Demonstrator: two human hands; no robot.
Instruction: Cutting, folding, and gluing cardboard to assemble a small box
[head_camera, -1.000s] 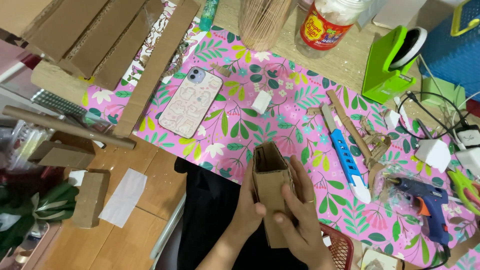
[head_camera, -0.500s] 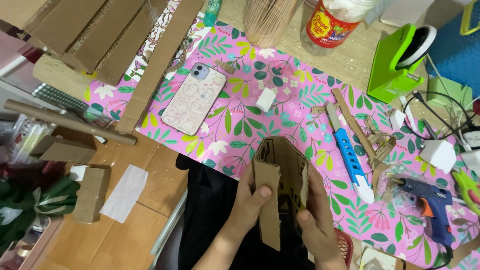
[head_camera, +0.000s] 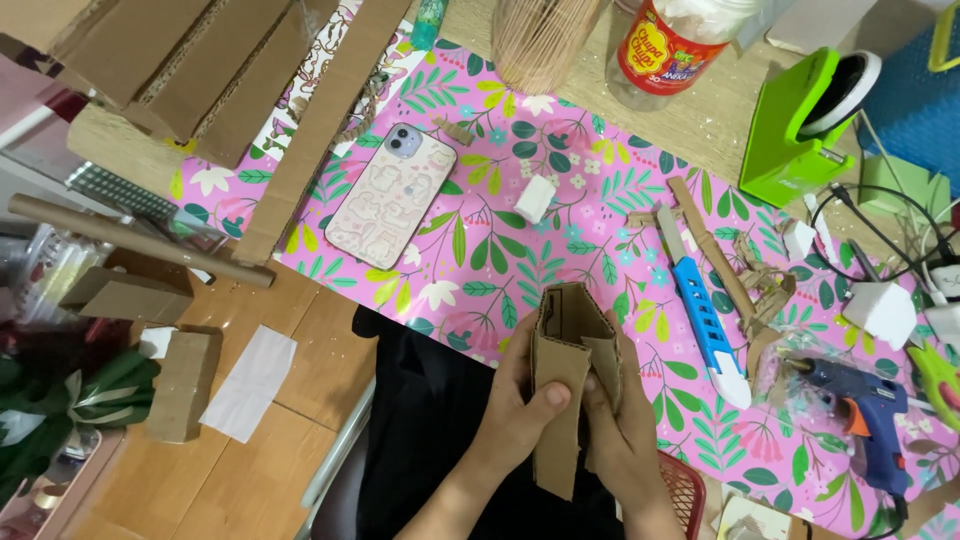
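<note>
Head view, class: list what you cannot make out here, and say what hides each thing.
- Folded cardboard piece: its inner faces are hidden by its own folds; the left hand and right hand cover the sides.
- Glue gun: the cord end is cut off by the bottom edge.
- Plastic jar: its top is cut off by the upper edge.
- Phone: the screen faces down.

Table (head_camera: 700, 110) w/ floral mat (head_camera: 480, 250) (phone (head_camera: 390, 197), cutter (head_camera: 705, 320)).

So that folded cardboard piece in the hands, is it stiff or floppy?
The folded cardboard piece probably stays fairly stiff: its panels look flat between creases. It likely hinges at those folds. It seems light, since the left hand and right hand hold it loosely.
</note>
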